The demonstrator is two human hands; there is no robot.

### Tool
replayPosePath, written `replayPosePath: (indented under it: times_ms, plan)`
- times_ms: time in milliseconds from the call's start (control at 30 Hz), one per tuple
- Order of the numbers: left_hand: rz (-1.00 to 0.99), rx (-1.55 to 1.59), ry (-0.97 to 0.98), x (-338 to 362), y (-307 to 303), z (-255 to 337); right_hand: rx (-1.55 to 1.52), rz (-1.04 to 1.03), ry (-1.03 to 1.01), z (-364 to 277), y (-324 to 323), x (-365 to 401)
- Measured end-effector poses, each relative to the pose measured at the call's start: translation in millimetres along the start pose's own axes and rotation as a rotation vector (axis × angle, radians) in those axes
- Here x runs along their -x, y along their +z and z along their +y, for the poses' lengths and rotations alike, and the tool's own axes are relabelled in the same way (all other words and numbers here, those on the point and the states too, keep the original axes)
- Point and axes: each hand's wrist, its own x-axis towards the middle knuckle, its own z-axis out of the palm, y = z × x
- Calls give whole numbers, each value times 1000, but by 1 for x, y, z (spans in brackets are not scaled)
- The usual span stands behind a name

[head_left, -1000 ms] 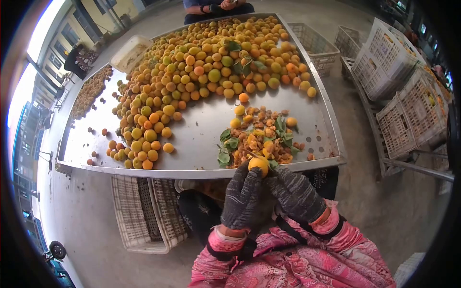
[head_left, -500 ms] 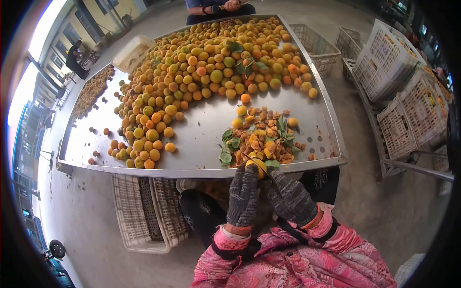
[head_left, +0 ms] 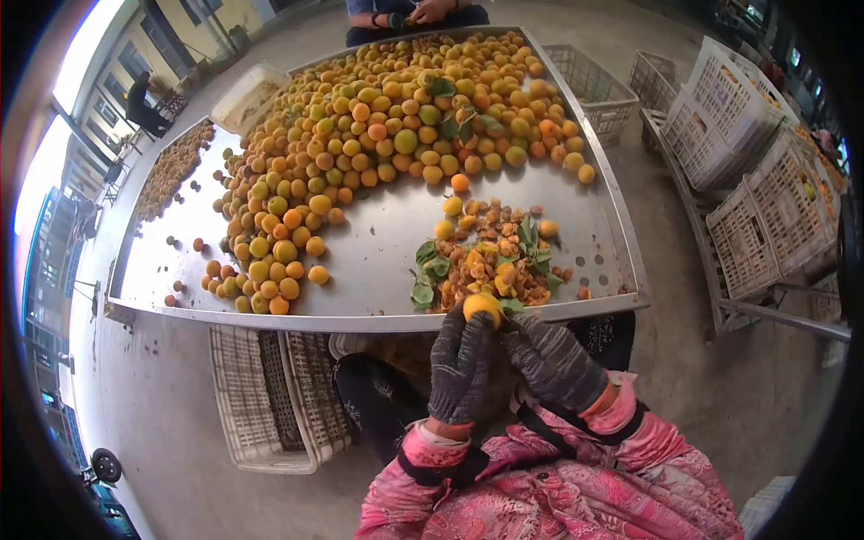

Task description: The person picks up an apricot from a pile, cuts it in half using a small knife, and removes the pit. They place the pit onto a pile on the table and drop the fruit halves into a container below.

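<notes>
My left hand [head_left: 457,369], in a dark grey knit glove, pinches a yellow apricot [head_left: 482,309] at the near edge of the metal table. My right hand [head_left: 560,364], gloved alike, is closed just right of the fruit. A small knife is in its fingers; the thin dark blade hardly shows now. Right beyond the apricot lies a pile of torn apricot pieces [head_left: 490,265] mixed with green leaves [head_left: 421,291]. Whole apricots [head_left: 360,135] are heaped across the far and left parts of the table.
The raised table rim [head_left: 378,321] runs before my knees. Plastic crates [head_left: 279,396] stand below on the left. Stacked crates [head_left: 765,220] rest on a cart at the right. A white tub [head_left: 250,99] sits at the far left corner. Another person's hands [head_left: 418,13] are across the table.
The blade that lay across the apricot has drawn back towards my right hand. The apricot has turned slightly in my left fingers. Across the table, the other person's hands have shifted.
</notes>
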Motion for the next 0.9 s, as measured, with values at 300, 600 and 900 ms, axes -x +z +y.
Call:
replayPosePath:
  times_ms: [300,600,900]
  plan:
    - [141,347,-242,-12,13,22,-294,85,306,-13,14,-4]
    - [43,273,-117,-10,2,2,-1096,-295,826,-15,-28,-19]
    - [63,92,-13,-8,3,-17,-1100,-297,784,-4,-9,-8]
